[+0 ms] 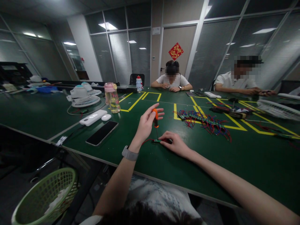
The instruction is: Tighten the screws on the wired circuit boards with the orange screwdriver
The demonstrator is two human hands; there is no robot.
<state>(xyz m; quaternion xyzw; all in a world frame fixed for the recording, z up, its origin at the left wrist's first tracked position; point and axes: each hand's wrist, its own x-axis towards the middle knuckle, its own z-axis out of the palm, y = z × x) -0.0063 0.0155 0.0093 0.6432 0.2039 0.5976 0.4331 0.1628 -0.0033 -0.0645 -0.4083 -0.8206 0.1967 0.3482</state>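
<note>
My left hand point(146, 122) has an orange and black screwdriver point(156, 118) between its thumb and palm, with several fingers stretched out past the handle. The screwdriver stands nearly upright, its thin shaft pointing down at a small green circuit board point(156, 141) on the table. Whether the tip sits in a screw is too small to tell. My right hand point(175, 142) rests on the table with thumb and fingertips closed at the board's right end, steadying it. A red wire point(146, 141) runs off the board's left side. Dark wires lie partly under my right fingers.
A row of circuit boards with red and blue wires point(203, 120) lies to the right. Left are a phone point(102, 133), a white power strip point(93, 117), a pink-lidded bottle point(112, 98) and white fans point(83, 95). Two people sit across the green table point(131, 156). A green basket point(47, 190) stands below.
</note>
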